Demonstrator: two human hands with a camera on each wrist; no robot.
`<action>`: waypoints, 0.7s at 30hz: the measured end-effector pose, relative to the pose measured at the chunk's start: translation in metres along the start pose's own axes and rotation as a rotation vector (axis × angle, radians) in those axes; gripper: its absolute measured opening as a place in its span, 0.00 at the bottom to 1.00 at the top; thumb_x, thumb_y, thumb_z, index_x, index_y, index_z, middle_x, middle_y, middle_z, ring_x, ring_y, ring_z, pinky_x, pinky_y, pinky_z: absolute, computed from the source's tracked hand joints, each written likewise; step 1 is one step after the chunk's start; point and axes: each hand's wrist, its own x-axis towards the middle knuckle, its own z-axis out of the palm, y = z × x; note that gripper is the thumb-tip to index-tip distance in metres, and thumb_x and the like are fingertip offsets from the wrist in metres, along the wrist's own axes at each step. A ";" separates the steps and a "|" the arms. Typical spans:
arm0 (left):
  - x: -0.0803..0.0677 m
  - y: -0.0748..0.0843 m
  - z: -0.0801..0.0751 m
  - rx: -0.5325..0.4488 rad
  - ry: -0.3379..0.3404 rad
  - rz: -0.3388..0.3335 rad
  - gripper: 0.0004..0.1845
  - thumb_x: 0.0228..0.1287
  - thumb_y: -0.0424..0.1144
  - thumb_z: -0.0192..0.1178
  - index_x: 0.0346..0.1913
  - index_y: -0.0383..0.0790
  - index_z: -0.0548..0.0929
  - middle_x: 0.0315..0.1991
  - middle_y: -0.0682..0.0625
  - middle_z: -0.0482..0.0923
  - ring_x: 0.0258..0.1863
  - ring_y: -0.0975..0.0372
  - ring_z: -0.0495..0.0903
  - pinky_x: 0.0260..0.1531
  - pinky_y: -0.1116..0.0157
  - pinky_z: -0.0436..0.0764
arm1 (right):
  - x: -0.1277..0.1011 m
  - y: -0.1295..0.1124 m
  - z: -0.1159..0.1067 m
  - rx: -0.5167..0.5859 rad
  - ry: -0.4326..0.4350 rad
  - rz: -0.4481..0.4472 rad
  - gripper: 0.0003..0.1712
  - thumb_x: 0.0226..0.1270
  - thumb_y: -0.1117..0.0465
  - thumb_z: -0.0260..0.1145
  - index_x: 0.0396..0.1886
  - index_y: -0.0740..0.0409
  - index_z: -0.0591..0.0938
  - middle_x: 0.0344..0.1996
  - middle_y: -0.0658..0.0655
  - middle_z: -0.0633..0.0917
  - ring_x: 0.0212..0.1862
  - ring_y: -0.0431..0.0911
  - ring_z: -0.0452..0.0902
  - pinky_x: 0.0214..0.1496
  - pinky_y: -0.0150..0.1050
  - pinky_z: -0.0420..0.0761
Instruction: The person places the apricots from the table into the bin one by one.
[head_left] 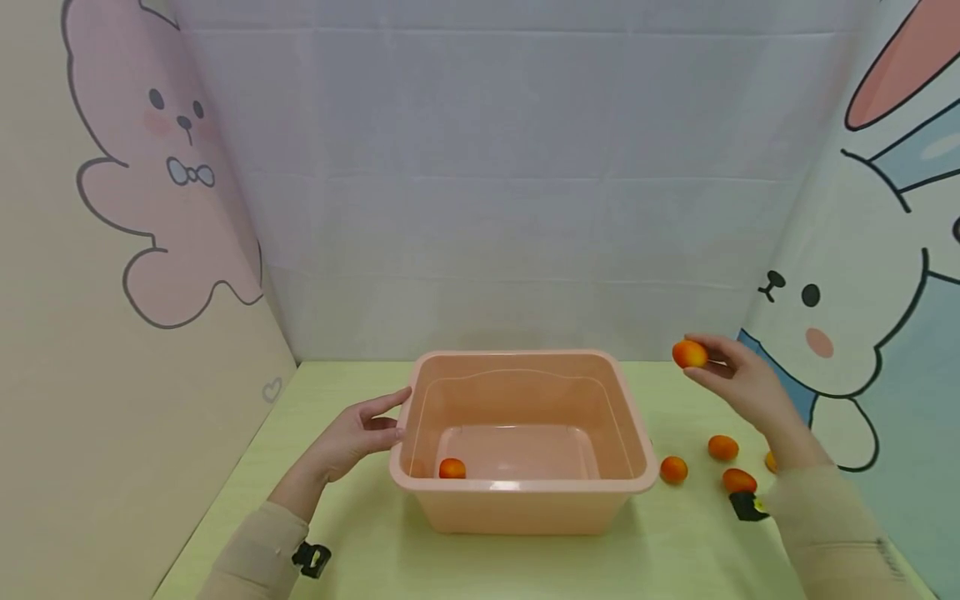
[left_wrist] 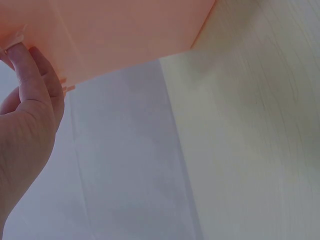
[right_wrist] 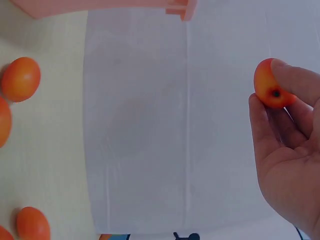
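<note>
Orange fruit (head_left: 689, 354) pinched in right hand (head_left: 738, 383) fingertips, held up in the air right of the pink tub (head_left: 630, 433), above the table. Left hand (head_left: 352, 437) rests against tub's left rim, fingers fairly straight, gripping nothing. One more fruit in tub (head_left: 452, 468), front-left corner of its floor. Loose fruits on table (head_left: 525, 558) right of tub: (head_left: 673, 469), (head_left: 723, 447), (head_left: 738, 481). Cartoon rabbit panels at both sides.

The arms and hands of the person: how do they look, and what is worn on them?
Both arms wear pale beige long sleeves, the left sleeve and the right sleeve. A small black device is strapped at each wrist, one on the left and one on the right. Both hands are bare, without gloves or rings.
</note>
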 end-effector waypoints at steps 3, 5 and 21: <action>0.000 0.000 -0.001 0.005 0.001 0.000 0.39 0.63 0.37 0.69 0.75 0.42 0.64 0.65 0.37 0.70 0.47 0.53 0.78 0.49 0.61 0.82 | 0.013 -0.015 0.000 0.020 -0.012 -0.027 0.32 0.71 0.54 0.66 0.69 0.63 0.71 0.60 0.67 0.74 0.46 0.21 0.69 0.43 0.19 0.75; 0.001 -0.001 -0.001 0.006 -0.001 0.001 0.39 0.63 0.37 0.69 0.75 0.41 0.64 0.65 0.37 0.70 0.47 0.53 0.78 0.49 0.61 0.82 | 0.021 -0.026 -0.001 0.025 -0.020 -0.040 0.32 0.71 0.54 0.66 0.69 0.62 0.71 0.60 0.67 0.75 0.46 0.22 0.69 0.43 0.19 0.75; 0.000 0.000 -0.001 0.009 0.000 0.000 0.39 0.63 0.37 0.69 0.75 0.42 0.65 0.65 0.37 0.70 0.48 0.53 0.78 0.49 0.60 0.82 | 0.075 -0.098 0.019 0.113 -0.084 -0.178 0.30 0.68 0.58 0.69 0.68 0.58 0.74 0.60 0.62 0.77 0.54 0.49 0.80 0.48 0.23 0.77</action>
